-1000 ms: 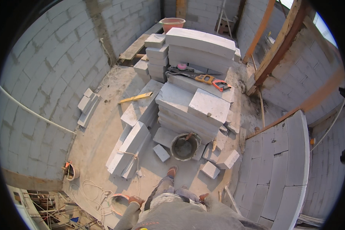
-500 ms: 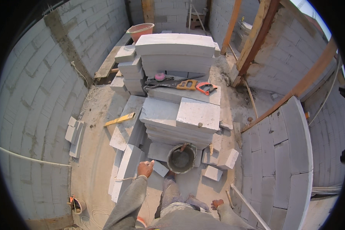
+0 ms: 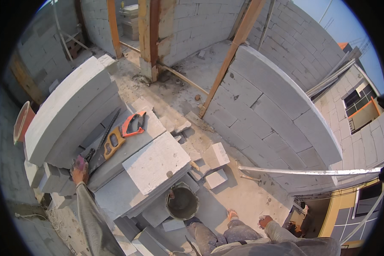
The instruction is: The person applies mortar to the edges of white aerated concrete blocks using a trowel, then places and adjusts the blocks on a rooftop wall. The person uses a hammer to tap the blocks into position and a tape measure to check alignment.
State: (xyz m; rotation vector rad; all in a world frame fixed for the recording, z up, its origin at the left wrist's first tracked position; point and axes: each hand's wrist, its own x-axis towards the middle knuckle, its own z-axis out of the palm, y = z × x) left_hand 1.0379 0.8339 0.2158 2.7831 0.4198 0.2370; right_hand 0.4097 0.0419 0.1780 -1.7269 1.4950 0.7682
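Note:
My left hand (image 3: 79,174) reaches far left over the stacked blocks, its fingers closed around a small pink rounded thing (image 3: 80,162). Beside it lie two handsaws: one with a yellow handle (image 3: 113,144), the other with an orange-and-black handle (image 3: 133,123). Both rest on a pale block ledge. My right hand (image 3: 265,221) hangs low at the right, away from the blocks, with its fingers curled in and nothing visible in them. Between my legs and the stack stands a dark bucket (image 3: 182,202) of grey mortar, with a tool handle (image 3: 171,194) at its rim.
A large white block (image 3: 158,162) tops the near stack. Small cut blocks (image 3: 216,178) lie on the floor right of it. A curved-looking block wall (image 3: 260,106) stands to the right, with a pale metal bar (image 3: 307,172) before it. Wooden posts (image 3: 148,38) rise behind.
The view has swung to the right. My left hand has gone from beside the bucket up to the pink thing and closed on it. My right hand stays low.

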